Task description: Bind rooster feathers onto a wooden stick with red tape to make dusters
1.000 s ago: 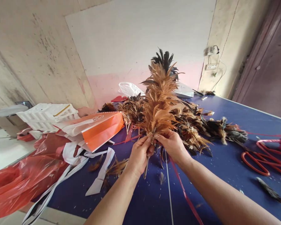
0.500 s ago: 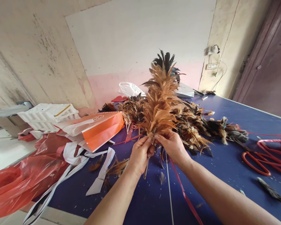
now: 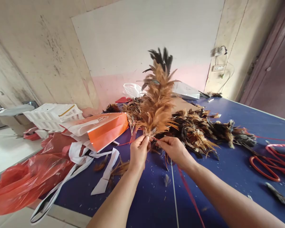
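My left hand is closed round the base of an upright feather bundle, brown with black tips. A little to its right, my right hand pinches a thin red string, which runs from the bundle's base across the hand and down toward me. Both hands hover just above the blue table. Behind them a pile of loose dark and brown feathers lies on the table.
An orange paper bag and white strips lie left of the hands. Red plastic bags hang over the left edge beside white crates. More red string coils at the right.
The hands have drawn apart: the left hand lifted the bundle and tilted it left, and the right hand pulled away from its base with the red string.
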The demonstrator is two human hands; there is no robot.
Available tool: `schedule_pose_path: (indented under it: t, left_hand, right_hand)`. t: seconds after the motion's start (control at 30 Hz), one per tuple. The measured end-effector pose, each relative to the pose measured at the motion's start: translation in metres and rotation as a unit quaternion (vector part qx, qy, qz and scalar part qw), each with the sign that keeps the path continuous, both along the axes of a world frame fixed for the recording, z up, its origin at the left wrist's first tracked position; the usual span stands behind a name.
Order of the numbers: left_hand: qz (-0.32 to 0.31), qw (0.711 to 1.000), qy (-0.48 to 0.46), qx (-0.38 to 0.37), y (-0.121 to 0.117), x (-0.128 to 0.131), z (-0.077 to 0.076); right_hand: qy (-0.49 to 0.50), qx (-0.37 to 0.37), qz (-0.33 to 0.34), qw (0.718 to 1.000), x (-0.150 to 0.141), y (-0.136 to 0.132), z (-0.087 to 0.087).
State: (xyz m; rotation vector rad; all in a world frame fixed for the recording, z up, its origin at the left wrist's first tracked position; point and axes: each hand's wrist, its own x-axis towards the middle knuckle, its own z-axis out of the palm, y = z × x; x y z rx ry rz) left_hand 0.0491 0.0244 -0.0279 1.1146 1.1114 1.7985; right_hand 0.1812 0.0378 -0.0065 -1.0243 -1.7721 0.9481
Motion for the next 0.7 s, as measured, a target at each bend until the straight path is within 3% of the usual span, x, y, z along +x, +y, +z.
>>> schedule_pose_path:
  t: [0.13, 0.27, 0.47, 0.7]
  left_hand:
    - [0.057, 0.980, 0.181, 0.065, -0.006, 0.004, -0.001]
    - [0.076, 0.951, 0.270, 0.130, -0.018, 0.017, 0.001]
    - [0.072, 0.925, 0.344, 0.147, -0.022, 0.030, -0.005]
    - [0.076, 0.888, 0.431, 0.140, -0.019, 0.025, -0.003]
  right_hand:
    - [-0.116, 0.176, -0.027, 0.977, -0.002, -0.011, 0.005]
    - [-0.134, 0.237, -0.046, 0.961, 0.000, -0.019, 0.013]
    - [-0.043, 0.179, -0.033, 0.982, 0.006, -0.010, 0.015]
    - [-0.057, 0.104, 0.003, 0.993, 0.013, 0.003, 0.020]
